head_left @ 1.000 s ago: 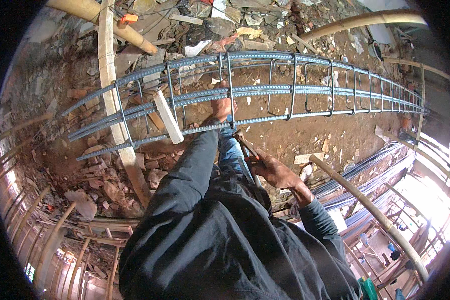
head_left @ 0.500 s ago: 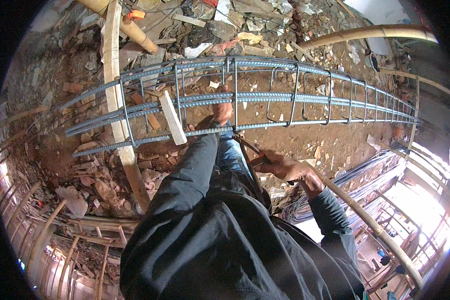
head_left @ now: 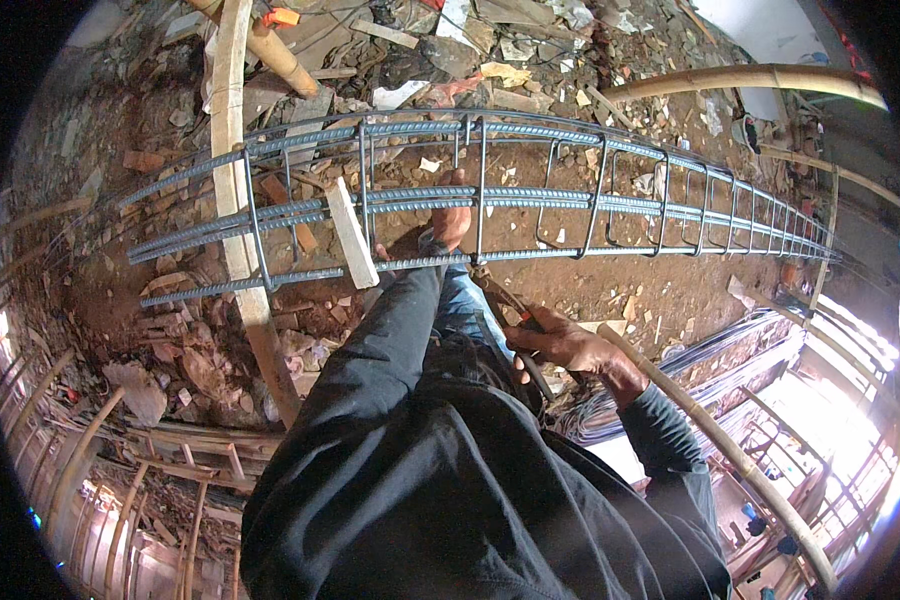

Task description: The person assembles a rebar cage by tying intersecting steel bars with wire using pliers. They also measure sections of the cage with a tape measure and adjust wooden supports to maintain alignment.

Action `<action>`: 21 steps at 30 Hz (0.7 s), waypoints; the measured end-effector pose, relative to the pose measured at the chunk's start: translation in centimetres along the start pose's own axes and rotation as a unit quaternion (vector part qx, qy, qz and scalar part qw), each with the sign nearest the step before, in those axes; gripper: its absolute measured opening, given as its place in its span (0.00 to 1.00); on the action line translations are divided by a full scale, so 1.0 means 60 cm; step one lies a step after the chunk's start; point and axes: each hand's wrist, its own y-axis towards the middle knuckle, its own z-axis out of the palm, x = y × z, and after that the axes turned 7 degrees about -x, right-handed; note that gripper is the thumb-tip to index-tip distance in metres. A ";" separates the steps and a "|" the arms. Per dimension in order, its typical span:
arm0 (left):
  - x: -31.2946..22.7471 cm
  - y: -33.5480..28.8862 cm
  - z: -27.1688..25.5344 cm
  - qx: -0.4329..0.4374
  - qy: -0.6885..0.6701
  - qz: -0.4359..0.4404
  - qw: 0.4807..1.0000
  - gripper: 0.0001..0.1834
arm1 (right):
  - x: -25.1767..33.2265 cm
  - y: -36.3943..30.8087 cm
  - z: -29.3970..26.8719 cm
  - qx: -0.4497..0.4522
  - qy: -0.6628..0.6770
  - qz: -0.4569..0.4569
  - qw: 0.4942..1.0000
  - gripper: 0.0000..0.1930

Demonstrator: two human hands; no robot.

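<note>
While the right hand (head_left: 570, 345) grips pincers (head_left: 504, 296) at the ribbed blue-grey cage's (head_left: 560, 199) near edge, the left hand's (head_left: 451, 225) grip is unclear.

No lettering, label, number or sign can be read anywhere in view.

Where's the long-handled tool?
In the head view, just right of centre: the tool is in the right hand, its tip by the lowest steel bar.
</note>
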 end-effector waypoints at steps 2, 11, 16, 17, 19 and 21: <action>0.028 0.010 0.002 -0.006 0.131 0.067 0.989 0.15 | 0.004 -0.004 0.004 0.010 0.011 -0.050 0.999 0.24; 0.010 0.000 -0.024 0.093 -0.511 -0.209 0.829 0.14 | -0.039 0.021 0.019 0.019 0.149 -0.005 0.989 0.22; -0.063 -0.029 -0.027 0.023 -0.475 -0.248 0.844 0.14 | -0.091 0.049 0.015 0.128 0.250 -0.032 0.959 0.23; -0.081 -0.041 -0.031 0.030 -0.433 -0.208 0.877 0.14 | -0.097 0.056 0.015 0.164 0.262 -0.073 0.948 0.25; -0.117 -0.056 -0.036 0.031 -0.383 -0.180 0.905 0.15 | -0.100 0.064 -0.001 0.148 0.141 -0.065 0.977 0.27; -0.146 -0.070 -0.037 0.027 -0.361 -0.171 0.916 0.16 | -0.102 0.057 -0.006 0.018 0.086 -0.049 0.995 0.40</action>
